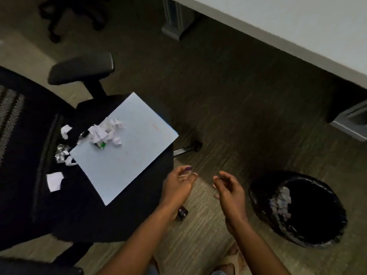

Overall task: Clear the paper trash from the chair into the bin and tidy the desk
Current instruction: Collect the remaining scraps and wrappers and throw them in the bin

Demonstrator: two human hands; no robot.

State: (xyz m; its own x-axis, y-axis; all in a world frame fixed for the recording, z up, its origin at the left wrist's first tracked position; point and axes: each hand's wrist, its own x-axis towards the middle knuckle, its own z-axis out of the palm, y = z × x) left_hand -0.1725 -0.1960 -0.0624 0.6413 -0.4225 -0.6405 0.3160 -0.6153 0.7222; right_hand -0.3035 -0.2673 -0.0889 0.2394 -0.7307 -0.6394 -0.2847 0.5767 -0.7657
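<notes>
A black office chair (83, 211) fills the left. A pale blue sheet (131, 153) lies flat on its seat, with crumpled white paper (107, 132) heaped on the sheet's far corner. Loose white scraps (53, 180) and foil bits (61, 152) lie on the seat to the left of the sheet. A black-lined bin (309, 213) stands on the floor at the right, with crumpled paper inside. My left hand (178, 185) hovers at the seat's front edge, fingers curled apart, holding nothing. My right hand (228, 190) hangs open between the chair and the bin.
The white desk (297, 26) runs along the upper right, its grey legs (172, 22) on the carpet. The chair's armrest (81, 68) sticks out above the seat. Another chair's wheeled base (69, 14) sits at the top left. Carpet lies between chair and bin.
</notes>
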